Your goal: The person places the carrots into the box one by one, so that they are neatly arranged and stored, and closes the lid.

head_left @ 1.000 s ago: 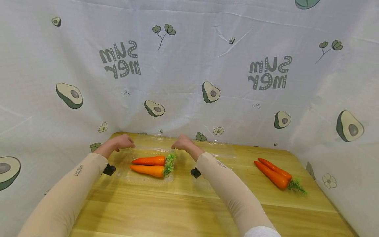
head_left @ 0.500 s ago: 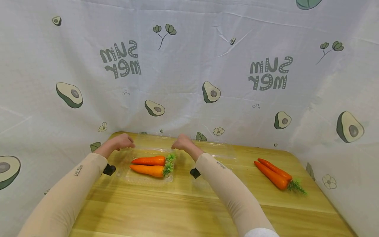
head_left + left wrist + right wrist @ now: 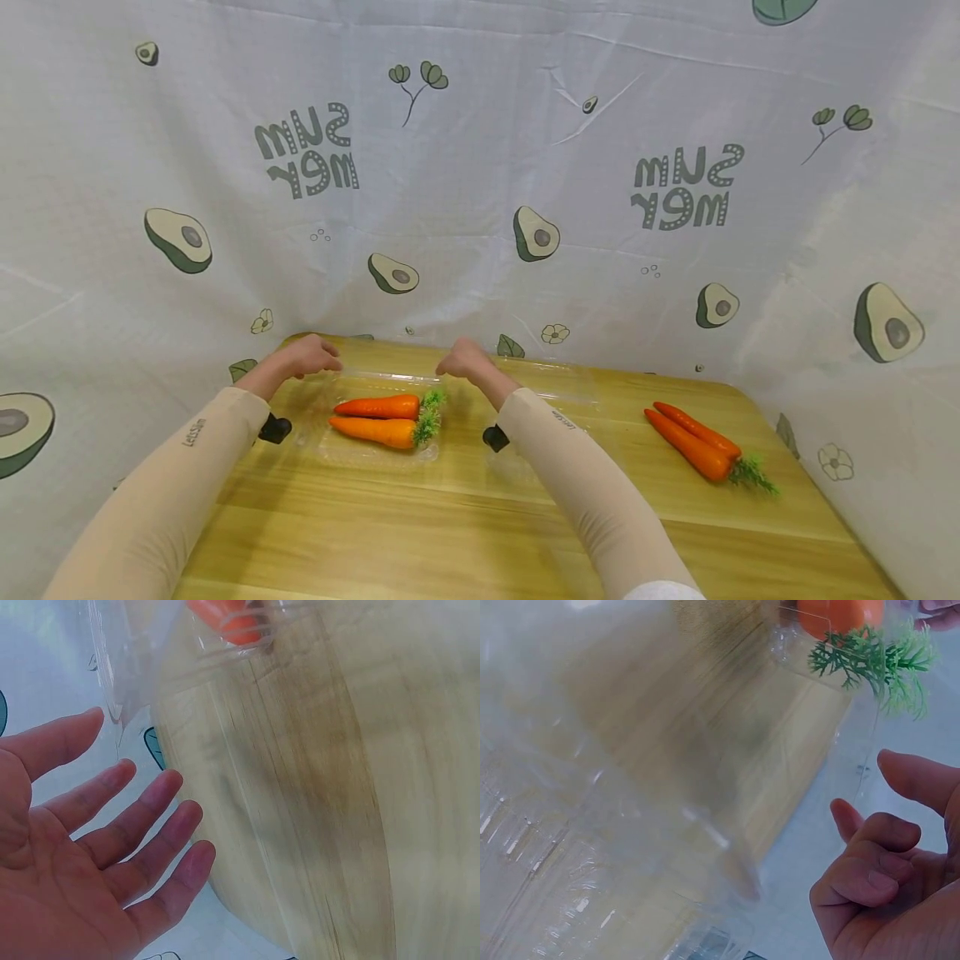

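A clear plastic clamshell box (image 3: 322, 454) holds two orange carrots (image 3: 375, 407) with green tops (image 3: 429, 421). Its clear lid (image 3: 390, 377) stands raised at the back. My left hand (image 3: 309, 357) is at the lid's left end, fingers spread and relaxed; in the left wrist view, the lid's edge runs down between thumb and index fingertip. At the right end is my right hand (image 3: 465, 360). In the right wrist view its thumb and index finger stand apart near the lid's edge (image 3: 862, 769), the other fingers curled. Contact is hard to make out.
Another clear plastic box (image 3: 517, 462) is partly hidden by the right forearm, its lid (image 3: 555, 379) raised behind. Two more carrots (image 3: 690, 442) lie on the right of the wooden table (image 3: 375, 533). A printed white curtain (image 3: 480, 167) borders the table's back and sides.
The lid's front edge between the hands catches more light and looks slightly shifted. Both hands have hardly moved, and the carrots lie as before.
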The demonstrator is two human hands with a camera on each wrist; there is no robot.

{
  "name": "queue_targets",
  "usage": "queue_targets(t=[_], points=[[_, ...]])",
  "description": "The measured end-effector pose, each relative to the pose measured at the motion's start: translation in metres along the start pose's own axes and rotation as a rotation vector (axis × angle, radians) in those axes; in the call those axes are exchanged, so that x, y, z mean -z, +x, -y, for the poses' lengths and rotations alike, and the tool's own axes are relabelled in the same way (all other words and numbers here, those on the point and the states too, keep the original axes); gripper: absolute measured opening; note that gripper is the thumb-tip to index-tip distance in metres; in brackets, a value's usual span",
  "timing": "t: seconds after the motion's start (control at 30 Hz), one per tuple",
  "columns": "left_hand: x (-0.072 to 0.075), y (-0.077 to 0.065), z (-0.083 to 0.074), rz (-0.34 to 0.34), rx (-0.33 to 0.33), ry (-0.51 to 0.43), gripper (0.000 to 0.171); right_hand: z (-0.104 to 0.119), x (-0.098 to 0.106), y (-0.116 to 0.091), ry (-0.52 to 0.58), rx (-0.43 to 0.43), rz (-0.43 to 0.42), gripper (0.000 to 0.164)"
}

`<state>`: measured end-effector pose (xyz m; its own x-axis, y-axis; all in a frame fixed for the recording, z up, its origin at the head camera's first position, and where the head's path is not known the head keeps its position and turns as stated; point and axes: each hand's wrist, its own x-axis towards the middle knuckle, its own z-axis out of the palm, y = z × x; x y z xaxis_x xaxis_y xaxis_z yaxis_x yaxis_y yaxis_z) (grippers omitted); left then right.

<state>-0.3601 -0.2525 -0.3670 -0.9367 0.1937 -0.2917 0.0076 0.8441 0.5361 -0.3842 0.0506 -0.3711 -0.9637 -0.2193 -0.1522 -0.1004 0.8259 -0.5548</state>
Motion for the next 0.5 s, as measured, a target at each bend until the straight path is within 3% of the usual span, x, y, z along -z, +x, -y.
queue_targets(t=[0.3,0.5], points=[[0.0026,-0.0038,-0.0023,0.011,-0.011,-0.031,0.058,0.0024,0.0041,0.0006,0.059,-0.018,0.011,0.041],[0.0049,-0.0063,-0.0049,0.011,-0.014,-0.038,0.057,0.0026,0.0059,-0.0001,0.078,-0.018,-0.012,0.058]])
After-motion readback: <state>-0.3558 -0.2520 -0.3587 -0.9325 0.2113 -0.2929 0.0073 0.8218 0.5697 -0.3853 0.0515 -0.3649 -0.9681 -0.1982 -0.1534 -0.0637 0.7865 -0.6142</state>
